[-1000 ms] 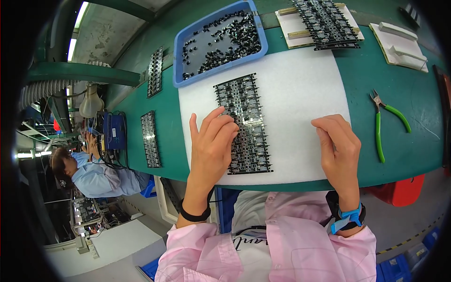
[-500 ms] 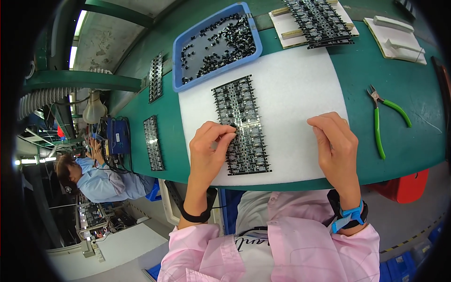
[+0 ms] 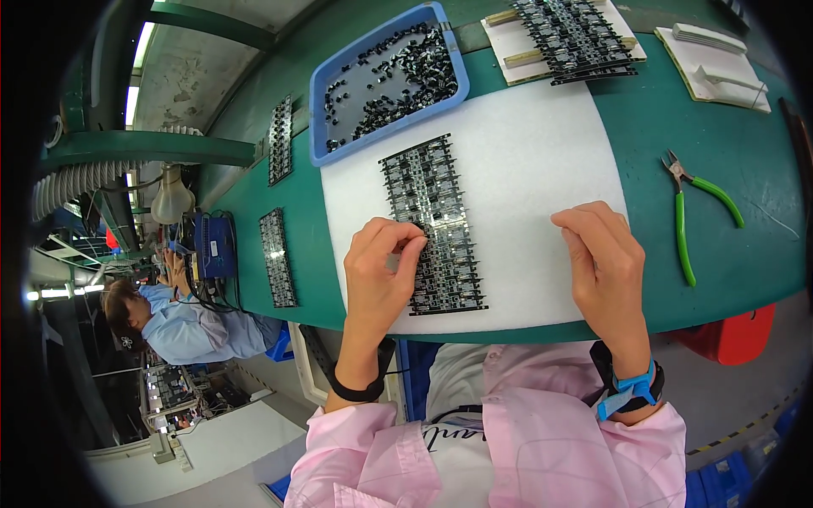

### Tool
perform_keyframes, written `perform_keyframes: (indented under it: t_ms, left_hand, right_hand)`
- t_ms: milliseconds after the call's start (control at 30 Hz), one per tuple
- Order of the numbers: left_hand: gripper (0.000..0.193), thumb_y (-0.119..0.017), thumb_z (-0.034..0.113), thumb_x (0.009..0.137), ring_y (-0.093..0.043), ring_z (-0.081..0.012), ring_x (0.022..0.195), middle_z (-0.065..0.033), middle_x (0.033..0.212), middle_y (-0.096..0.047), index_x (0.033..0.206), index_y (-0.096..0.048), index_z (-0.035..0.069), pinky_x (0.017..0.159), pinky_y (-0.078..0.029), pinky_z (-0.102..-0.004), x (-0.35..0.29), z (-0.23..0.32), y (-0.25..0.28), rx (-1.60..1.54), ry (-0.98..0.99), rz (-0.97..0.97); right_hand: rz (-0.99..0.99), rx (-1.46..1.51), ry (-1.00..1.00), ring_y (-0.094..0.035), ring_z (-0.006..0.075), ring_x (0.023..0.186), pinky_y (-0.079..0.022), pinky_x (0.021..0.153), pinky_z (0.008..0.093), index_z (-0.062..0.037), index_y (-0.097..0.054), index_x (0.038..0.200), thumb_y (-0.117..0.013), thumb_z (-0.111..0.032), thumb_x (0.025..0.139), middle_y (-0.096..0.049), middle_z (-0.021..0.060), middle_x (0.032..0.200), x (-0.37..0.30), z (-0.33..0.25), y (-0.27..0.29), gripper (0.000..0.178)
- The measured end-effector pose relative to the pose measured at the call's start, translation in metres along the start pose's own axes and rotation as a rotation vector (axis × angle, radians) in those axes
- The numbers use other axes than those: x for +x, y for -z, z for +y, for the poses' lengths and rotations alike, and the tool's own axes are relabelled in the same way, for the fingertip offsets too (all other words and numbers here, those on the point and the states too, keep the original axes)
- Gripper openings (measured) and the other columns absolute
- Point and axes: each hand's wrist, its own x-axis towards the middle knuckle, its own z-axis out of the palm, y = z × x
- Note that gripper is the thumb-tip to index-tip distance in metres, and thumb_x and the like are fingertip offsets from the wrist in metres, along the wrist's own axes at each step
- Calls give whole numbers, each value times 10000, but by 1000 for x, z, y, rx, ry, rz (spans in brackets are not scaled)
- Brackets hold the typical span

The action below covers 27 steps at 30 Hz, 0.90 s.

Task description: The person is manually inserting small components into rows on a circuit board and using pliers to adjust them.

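Observation:
A panel of joined circuit boards [image 3: 439, 216], black and silver with toothed long sides, lies on a white foam sheet [image 3: 525, 144]. My left hand [image 3: 377, 262] is at the panel's left edge, thumb and forefinger pinched on a small black part [image 3: 418, 227] that is mostly hidden by the fingertips. Off to the right, my right hand [image 3: 603, 262] hovers over the sheet, apart from the panel. Its fingers are curled and the thumb tip is close to the forefinger; whatever they hold, if anything, is hidden.
Beyond the sheet, a blue tray [image 3: 318, 110] holds many small black parts. More board panels [image 3: 576, 38] are stacked at the back on a white board. Green-handled cutters [image 3: 684, 212] lie at right. Two panels [image 3: 277, 258] rest at left, near a seated person [image 3: 190, 326].
The left fingertips stay at the panel's edge with only a slight shift. The panel's upper end has moved slightly left. My right hand has hardly moved.

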Motion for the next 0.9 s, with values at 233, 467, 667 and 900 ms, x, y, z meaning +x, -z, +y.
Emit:
perform_keyframes:
  t_ms: [233, 467, 667, 900]
  left_hand:
    - [84, -609, -56, 696, -527, -153, 613, -72, 716, -551, 760, -581, -10, 565, -423, -244, -3, -2, -4, 92, -85, 38]
    - [145, -629, -54, 660, -521, -247, 668, -86, 746, -559, 784, -595, 13, 614, -420, -314, -3, -4, -2, 161, -227, 49]
    - [153, -624, -62, 670, -529, -235, 677, -96, 762, -560, 806, -609, 7, 605, -425, -303, -4, -3, 4, 176, -230, -16]
    - [134, -611, -70, 693, -545, -170, 681, -87, 779, -567, 813, -607, -13, 593, -429, -243, -5, -7, 3, -12, -38, -3]
  right_hand:
    - [2, -2, 3, -496, 233, 647, -388, 563, 285, 4, -565, 820, -541, 76, 730, -547, 101, 745, -1, 0, 0, 117]
    - [-31, -8, 4, -492, 232, 644, -385, 555, 289, 4, -566, 821, -544, 81, 727, -546, 101, 745, 1, -1, 1, 123]
    - [-17, 7, -9, -491, 231, 639, -382, 550, 286, 5, -566, 821, -545, 83, 724, -544, 102, 743, 2, 0, 0, 126]
    - [-15, -2, -26, -494, 232, 637, -383, 550, 285, 7, -566, 816, -548, 82, 721, -548, 104, 750, 1, 0, 1, 123]
